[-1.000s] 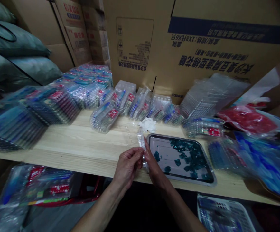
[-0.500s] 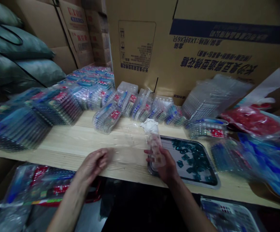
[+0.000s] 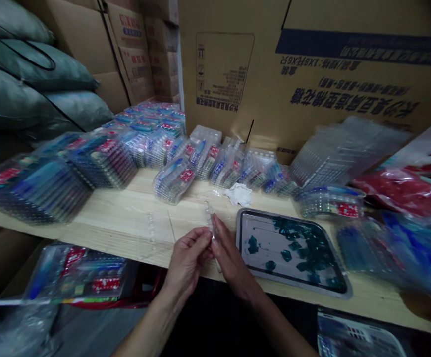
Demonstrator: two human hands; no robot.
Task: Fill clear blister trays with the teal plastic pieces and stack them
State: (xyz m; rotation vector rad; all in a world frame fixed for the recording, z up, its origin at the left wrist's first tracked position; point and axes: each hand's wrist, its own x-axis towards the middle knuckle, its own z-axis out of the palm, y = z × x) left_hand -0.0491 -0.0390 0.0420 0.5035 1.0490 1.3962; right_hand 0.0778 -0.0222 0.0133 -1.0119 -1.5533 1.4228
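Near the table's front edge, a small clear plastic blister tray (image 3: 208, 214) stands on its edge between my two hands. My right hand (image 3: 234, 258) holds it against the palm side, fingers together and pointing away from me. My left hand (image 3: 190, 255) has its fingers closed in a pinch against the tray's near side; whatever else lies between those fingertips is hidden. Flat on the wood to the left is a thin clear plastic piece (image 3: 158, 230). Right of my hands is a grey-rimmed tray (image 3: 240, 233) with several dark teal, glassy-looking pieces (image 3: 293, 245).
Packed clear blister packs (image 3: 174, 178) stand in rows along the back and left. A crumpled white tissue (image 3: 239, 194) lies behind my hands. Stacked empty plastic shells (image 3: 338, 148), a red bag (image 3: 397, 191) and blue film (image 3: 416, 253) crowd the right. A large carton (image 3: 263, 99) walls the back.
My left hand has moved right to meet the blister tray. My right hand has shifted slightly left and turned the tray edge-on. The view has swung a little left.
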